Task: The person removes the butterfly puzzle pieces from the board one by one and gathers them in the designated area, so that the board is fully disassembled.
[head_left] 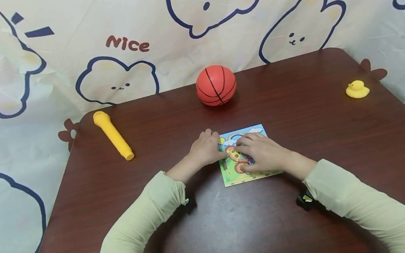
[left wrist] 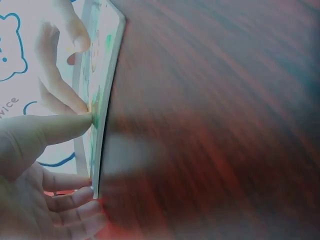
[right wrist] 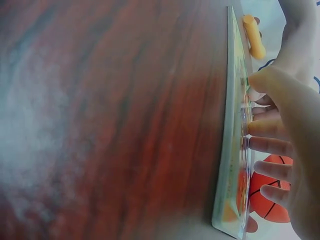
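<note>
- Roughly mid-table, a thin picture board [head_left: 234, 177] lies flat on the dark brown table [head_left: 212, 231], its near edge bare and both hands over its upper face.
- The left hand [head_left: 204, 148] is at the board's left side, thumb [left wrist: 70, 127] stretched out with its tip on the printed face.
- Its other fingers [left wrist: 70, 217] are loosely extended near the far left corner, a moderate gap between them and the thumb; whether any curl under the edge I cannot tell.
- The right hand [head_left: 263, 153] spreads over the board's right half, fingers [right wrist: 270, 145] fairly straight and fanned, thumb set well apart.
- Its foremost fingertips touch the picture, while the last two look slightly raised; I cannot tell whether any piece is pinched.
- Behind the board sits a red ball [head_left: 216, 85] with black lines.
- A yellow toy microphone [head_left: 113, 137] lies far left, a yellow duck [head_left: 357, 89] far right.
</note>
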Tool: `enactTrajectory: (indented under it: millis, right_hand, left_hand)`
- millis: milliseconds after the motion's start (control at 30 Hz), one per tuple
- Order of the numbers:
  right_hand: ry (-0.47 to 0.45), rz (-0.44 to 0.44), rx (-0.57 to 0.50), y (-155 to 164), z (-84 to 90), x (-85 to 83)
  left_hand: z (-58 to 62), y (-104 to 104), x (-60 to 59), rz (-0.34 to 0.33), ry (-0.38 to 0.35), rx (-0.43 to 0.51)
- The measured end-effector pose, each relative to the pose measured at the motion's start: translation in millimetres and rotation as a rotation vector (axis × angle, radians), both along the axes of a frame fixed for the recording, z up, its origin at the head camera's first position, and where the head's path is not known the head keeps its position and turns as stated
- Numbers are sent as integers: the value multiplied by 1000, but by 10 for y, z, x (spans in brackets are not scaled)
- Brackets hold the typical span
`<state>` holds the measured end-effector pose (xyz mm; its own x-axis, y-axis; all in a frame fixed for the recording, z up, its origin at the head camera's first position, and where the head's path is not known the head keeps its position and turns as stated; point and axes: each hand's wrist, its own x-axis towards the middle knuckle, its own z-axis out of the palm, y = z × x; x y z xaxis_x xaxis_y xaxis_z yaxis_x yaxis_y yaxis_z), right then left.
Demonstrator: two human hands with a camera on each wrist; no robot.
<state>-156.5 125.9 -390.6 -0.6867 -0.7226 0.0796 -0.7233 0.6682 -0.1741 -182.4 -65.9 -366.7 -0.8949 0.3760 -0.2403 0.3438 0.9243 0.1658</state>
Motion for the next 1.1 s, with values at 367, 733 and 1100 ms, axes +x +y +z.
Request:
enactTrajectory:
  millis: [367, 733, 1100]
  right_hand:
    - [14, 4, 6, -1, -13, 4]
    - [13, 11, 13, -10, 12, 23]
    - [-6, 12, -1, 6, 6, 34]
  left_hand:
    - [-2, -4, -65, 58, -47, 97]
    - [-25, -29, -228, 270, -147, 473]
    - [-50, -71, -320, 629, -651, 994]
